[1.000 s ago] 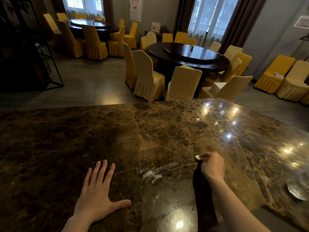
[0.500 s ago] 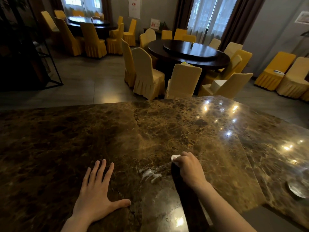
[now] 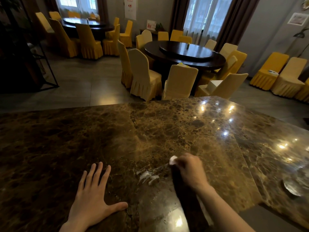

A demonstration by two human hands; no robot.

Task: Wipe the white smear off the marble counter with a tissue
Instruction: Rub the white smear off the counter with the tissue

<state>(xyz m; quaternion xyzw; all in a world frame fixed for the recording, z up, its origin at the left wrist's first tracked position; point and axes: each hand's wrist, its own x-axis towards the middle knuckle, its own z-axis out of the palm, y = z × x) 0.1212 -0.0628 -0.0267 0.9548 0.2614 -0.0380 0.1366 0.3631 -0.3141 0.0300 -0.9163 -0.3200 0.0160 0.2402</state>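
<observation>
A white smear [image 3: 147,176] lies on the brown marble counter [image 3: 117,139], near its front edge. My right hand [image 3: 189,169] is closed around a small white tissue [image 3: 172,159], which pokes out past my fingers and presses on the counter just right of the smear, at the end of a thin streak. My left hand [image 3: 93,198] lies flat on the marble to the left of the smear, fingers spread, holding nothing.
A shallow glass dish [image 3: 291,188] sits on the counter at the far right. Beyond the counter are a round dark dining table [image 3: 185,54] ringed with yellow-covered chairs [image 3: 143,74] and a black metal rack [image 3: 48,67] on the left.
My right hand slid left along the counter with the tissue, from well right of the smear to its right end. My left hand stayed flat in place.
</observation>
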